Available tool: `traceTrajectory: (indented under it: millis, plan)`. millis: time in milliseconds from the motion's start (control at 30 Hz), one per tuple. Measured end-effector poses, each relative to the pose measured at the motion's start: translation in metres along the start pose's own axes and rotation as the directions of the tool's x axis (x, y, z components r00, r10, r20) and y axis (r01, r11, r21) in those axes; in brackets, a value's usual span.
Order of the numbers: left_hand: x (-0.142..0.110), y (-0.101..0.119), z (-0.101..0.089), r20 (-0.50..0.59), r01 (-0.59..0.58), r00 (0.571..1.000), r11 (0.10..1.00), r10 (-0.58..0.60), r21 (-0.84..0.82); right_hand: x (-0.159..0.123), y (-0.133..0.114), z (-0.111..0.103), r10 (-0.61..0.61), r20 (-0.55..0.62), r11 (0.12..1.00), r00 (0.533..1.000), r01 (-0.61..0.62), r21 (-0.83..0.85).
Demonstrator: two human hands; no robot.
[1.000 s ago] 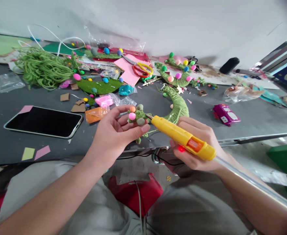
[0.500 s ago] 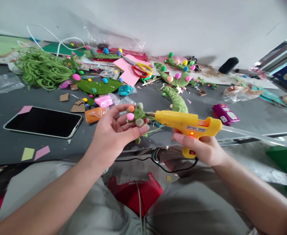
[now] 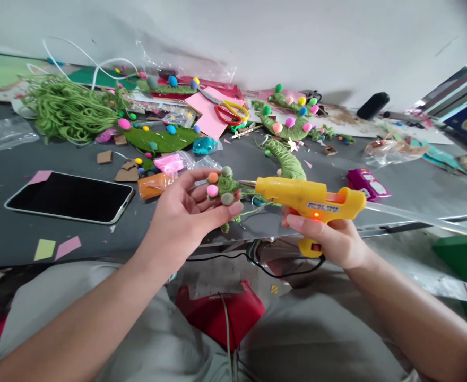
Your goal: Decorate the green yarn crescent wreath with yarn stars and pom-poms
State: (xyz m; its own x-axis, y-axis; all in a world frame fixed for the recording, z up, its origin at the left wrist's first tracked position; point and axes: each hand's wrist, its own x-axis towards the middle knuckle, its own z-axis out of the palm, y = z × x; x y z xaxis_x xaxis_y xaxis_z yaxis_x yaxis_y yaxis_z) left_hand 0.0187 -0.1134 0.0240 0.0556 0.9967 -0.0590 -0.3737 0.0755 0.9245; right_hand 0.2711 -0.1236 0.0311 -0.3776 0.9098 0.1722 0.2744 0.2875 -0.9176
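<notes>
My left hand pinches a small yarn-wrapped green ornament dotted with orange, pink and grey pompoms, held above the near table edge. My right hand grips the handle of a yellow hot glue gun. Its metal nozzle points left and sits just beside the ornament's right side. A red light glows on the gun's body, and a clear glue stick juts out of its back to the right.
On the dark table lie a black phone, a tangle of green yarn, red-and-yellow scissors, yarn-wrapped green curved pieces, pompoms, paper scraps and a purple box. A red stool shows between my knees.
My right hand turned the glue gun from a slanted pose to level, nozzle pointing left at the ornament, then shifted it slightly right. My left hand stayed almost still.
</notes>
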Motion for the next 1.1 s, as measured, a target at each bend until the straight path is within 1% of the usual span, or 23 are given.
traceTrajectory:
  millis: [233,433,700,767,933,1100]
  plan:
    - [0.0004,-0.0008,-0.0006,0.006,-0.009,1.000,1.000,0.008,0.023,-0.0001,-0.0008,0.0022,-0.058,0.026,0.998,0.998,0.058,-0.018]
    - [-0.0002,-0.0001,-0.0008,-0.001,-0.031,1.000,0.998,0.031,0.046,0.0008,-0.0007,0.0031,-0.093,0.020,0.995,0.995,0.094,-0.028]
    - [0.0003,-0.0001,-0.0007,0.004,-0.043,0.999,0.998,0.043,0.052,0.0005,0.0002,0.0035,-0.080,0.023,0.997,0.996,0.081,-0.012]
    - [0.0010,-0.0006,-0.0011,0.019,-0.049,0.999,0.998,0.049,0.044,0.0001,0.0002,0.0036,-0.058,0.023,0.998,0.998,0.058,-0.006]
    - [0.0027,-0.0026,-0.0022,0.023,-0.072,0.997,0.997,0.071,0.034,-0.0020,-0.0026,0.0049,0.092,-0.011,0.995,0.996,-0.092,-0.024]
    - [0.0025,-0.0029,-0.0022,0.007,-0.081,0.997,0.996,0.080,0.038,-0.0028,-0.0054,0.0053,0.094,-0.029,0.995,0.995,-0.095,-0.037]
